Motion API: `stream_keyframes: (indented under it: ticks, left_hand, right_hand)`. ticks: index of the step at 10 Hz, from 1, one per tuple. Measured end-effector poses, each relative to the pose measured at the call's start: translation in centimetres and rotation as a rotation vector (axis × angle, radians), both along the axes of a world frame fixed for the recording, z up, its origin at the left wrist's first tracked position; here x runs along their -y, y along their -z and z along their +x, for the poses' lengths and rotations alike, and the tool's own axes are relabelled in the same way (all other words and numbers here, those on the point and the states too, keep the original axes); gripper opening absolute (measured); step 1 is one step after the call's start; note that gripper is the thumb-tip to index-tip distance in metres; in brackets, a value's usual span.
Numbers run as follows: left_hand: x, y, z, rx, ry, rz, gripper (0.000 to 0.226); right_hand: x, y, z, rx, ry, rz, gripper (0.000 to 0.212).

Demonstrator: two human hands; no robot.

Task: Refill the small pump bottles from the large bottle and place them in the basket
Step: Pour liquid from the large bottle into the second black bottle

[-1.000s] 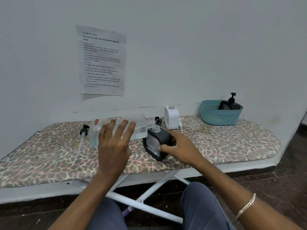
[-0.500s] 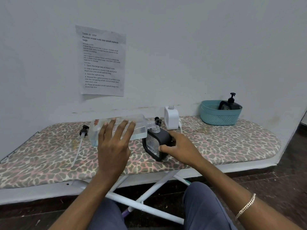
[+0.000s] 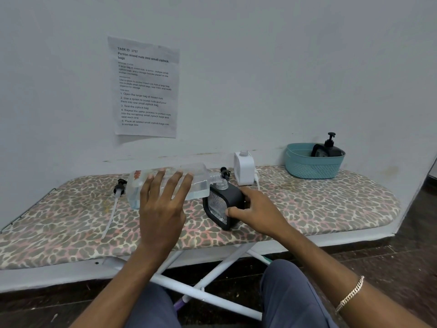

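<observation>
The left hand (image 3: 163, 209) holds the large clear bottle (image 3: 201, 183) on its side above the leopard-print ironing board (image 3: 307, 204). Its grip is wide: the fingers spread across the near wall and their tips reach the upper edge, while the thumb is hidden behind the bottle. The bottle's open mouth points right and sits just over the clear neck (image 3: 221, 184) of the small black bottle (image 3: 228, 197); whether liquid is running between them cannot be told. Clear liquid lies along the low side of the large bottle.

The right hand (image 3: 257, 214) steadies the small black bottle, which stands on the board tilted slightly toward the camera. Here the grip is closed round the body, with the thumb on the front edge and the fingers round the back.

A small white bottle (image 3: 243, 170) without its pump stands near the wall, just behind. A black pump head (image 3: 225, 172) lies between it and the large bottle. Another pump (image 3: 119, 188), with a long white tube, lies at the left. The teal basket (image 3: 312, 166) stands at the far right (already holding a black pump bottle (image 3: 328, 150)). A printed sheet (image 3: 145, 88) hangs on the wall.
</observation>
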State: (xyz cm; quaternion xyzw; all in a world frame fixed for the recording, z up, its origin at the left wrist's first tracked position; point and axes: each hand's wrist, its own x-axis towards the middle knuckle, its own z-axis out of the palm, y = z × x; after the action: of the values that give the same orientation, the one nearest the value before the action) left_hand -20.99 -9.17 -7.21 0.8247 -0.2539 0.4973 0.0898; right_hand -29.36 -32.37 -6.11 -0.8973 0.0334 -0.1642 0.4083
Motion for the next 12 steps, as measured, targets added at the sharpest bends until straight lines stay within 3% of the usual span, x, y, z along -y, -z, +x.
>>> stream_keyframes:
  ticks: [12]
  left_hand:
    - [0.03,-0.07,-0.04,-0.009,0.003,-0.002,0.077]
  right_hand:
    - [0.21,0.28,0.22,0.006,-0.009,0.028,0.045]
